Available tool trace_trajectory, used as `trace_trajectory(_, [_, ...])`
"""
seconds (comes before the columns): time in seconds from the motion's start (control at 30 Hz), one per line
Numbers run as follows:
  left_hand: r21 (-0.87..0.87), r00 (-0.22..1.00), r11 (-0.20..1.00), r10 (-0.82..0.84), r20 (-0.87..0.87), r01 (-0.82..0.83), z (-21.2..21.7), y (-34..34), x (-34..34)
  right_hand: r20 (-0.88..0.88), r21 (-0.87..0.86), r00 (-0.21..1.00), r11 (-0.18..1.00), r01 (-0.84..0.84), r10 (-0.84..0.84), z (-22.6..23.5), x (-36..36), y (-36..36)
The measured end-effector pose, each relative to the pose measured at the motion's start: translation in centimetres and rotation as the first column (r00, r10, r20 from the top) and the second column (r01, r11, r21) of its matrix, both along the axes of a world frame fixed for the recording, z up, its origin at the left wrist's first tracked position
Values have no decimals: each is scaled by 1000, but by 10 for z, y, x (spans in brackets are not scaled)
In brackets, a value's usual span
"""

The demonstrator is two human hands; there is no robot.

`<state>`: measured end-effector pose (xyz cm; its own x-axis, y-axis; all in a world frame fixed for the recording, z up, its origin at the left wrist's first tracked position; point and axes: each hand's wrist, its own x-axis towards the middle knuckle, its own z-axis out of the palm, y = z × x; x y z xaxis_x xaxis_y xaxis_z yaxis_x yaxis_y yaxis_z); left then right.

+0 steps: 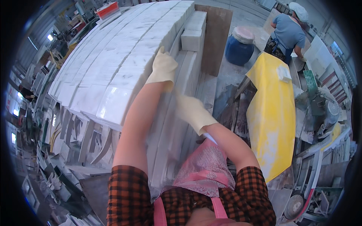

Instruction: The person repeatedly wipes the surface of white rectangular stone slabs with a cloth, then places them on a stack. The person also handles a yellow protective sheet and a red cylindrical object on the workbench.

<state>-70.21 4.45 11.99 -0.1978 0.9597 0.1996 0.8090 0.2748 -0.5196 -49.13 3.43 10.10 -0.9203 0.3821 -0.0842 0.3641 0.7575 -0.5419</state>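
Rows of thin white stone tiles (128, 49), packed upright side by side, stretch away on my left. My left hand (164, 67), in a cream rubber glove, is at the right edge of the nearest row. Its fingers are curled in, with one fingertip sticking up against the tiles; whatever they may grip is hidden. My right hand (193, 111), gloved alike, hangs over the long pale stone strips (167, 132) beside the rows. Motion smears its fingers. A thin whitish strip (210, 138) shows beneath the right wrist; I cannot make out what it is.
White blocks (192, 37) and a brown board (215, 39) stand ahead. To the right are a blue drum (240, 47) and a yellow sheet (274, 116) draped over a support. Beyond it, a co-worker (289, 32) bends at a bench near a green machine (320, 101).
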Motion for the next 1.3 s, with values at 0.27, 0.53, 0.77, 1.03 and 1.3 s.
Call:
trace_trajectory(0.27, [-141,981,988,-93,-170,70,-33,-21,-20,-258,-123,859,867,-483,442,-18,-15,-66])
trace_trajectory(0.53, [-521,913,852,-244,-327,42,-18,-90,19,-571,-7,744,904,-426,346,-31,-11,-83])
trace_trajectory(0.77, [-756,940,645,-317,-127,115,24,-116,27,-647,76,645,876,-476,407,-37,-10,-83])
trace_trajectory(1.03, [-433,888,783,-446,113,448,22,-131,4,-656,-695,628,661,-284,-419,-52,-66,147])
trace_trajectory(1.3, [-516,954,803,-233,191,299,56,-131,38,-465,560,884,787,260,39,-43,-181,316])
